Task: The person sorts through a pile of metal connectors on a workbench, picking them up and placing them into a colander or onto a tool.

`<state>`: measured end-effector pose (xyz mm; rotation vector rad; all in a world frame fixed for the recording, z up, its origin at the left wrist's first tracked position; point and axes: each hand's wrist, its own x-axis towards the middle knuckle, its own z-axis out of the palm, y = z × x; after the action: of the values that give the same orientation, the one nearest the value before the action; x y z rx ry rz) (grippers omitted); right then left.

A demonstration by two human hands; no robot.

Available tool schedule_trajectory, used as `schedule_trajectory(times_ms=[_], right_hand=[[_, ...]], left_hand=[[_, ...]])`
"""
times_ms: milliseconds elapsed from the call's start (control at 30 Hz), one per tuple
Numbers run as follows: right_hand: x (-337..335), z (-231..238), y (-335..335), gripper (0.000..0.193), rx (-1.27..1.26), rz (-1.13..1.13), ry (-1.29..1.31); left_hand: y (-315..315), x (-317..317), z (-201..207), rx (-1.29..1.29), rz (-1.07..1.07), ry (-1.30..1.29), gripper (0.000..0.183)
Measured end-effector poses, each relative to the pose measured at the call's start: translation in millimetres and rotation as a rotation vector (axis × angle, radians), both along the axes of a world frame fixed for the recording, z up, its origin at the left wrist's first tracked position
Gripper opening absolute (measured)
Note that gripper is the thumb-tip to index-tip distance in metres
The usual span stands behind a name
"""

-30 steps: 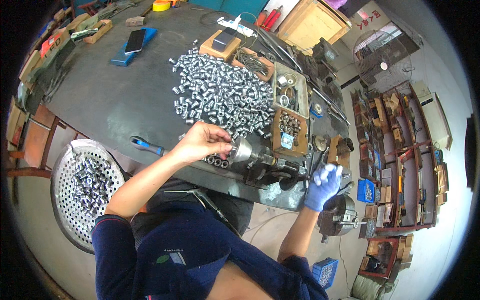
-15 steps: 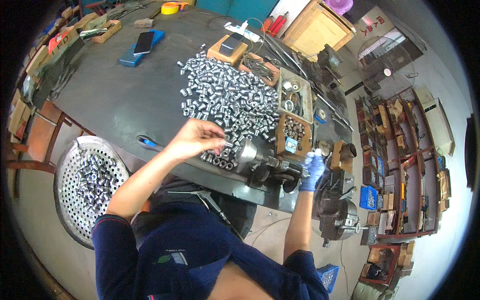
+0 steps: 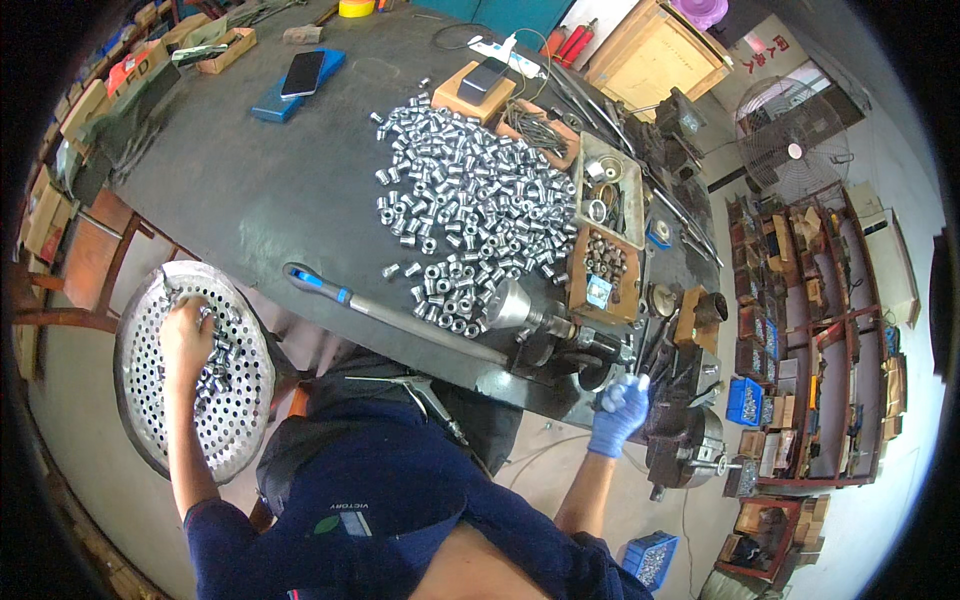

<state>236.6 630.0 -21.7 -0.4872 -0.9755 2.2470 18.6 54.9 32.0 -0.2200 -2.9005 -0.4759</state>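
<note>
My bare left hand [image 3: 188, 340] is down at a round, perforated metal tray [image 3: 140, 400]. Its fingers curl in at a heap of small shiny metal sleeves [image 3: 215, 372]; whatever they grip is hidden. In a blue glove, my right hand [image 3: 622, 412] is closed beside the front edge of the bench, and I cannot make out what is in it. Just left of that glove, a small bench machine [image 3: 560, 335] with a cone-shaped metal head [image 3: 508, 305] is mounted at the edge. A large pile of similar metal sleeves [image 3: 470, 190] spreads over the bench behind the machine.
A bench vise [image 3: 685, 445] stands right of my gloved hand. Along the dark bench [image 3: 220, 190] are a long-handled tool [image 3: 390, 318], a wooden box of small parts [image 3: 605, 270] and a parts tray [image 3: 612, 190]. An air gun [image 3: 435, 405] hangs below the front edge.
My left hand has gone from the machine's cone-shaped head leftward and down to the perforated tray. The gloved right hand has come lower, nearer to me. The view has shifted slightly.
</note>
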Motion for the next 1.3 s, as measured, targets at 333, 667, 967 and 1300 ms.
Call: schedule_trajectory(times_ms=[333, 667, 967, 1300], right_hand=[[-59, -15, 10, 0.034, 0.085, -0.118, -0.128], [-42, -26, 12, 0.033, 0.039, -0.117, -0.133], [-35, -32, 19, 0.035, -0.010, -0.044, -0.051], [-20, 13, -17, 0.026, 0.043, -0.104, -0.127]], left_hand=[[202, -57, -28, -0.034, -0.721, 0.127, 0.016], [209, -61, -9, 0.927, -0.677, -0.617, 0.020], [267, -25, 27, 1.310, -0.869, -0.827, 0.018], [271, -30, 29, 1.228, -0.914, -0.826, 0.019]])
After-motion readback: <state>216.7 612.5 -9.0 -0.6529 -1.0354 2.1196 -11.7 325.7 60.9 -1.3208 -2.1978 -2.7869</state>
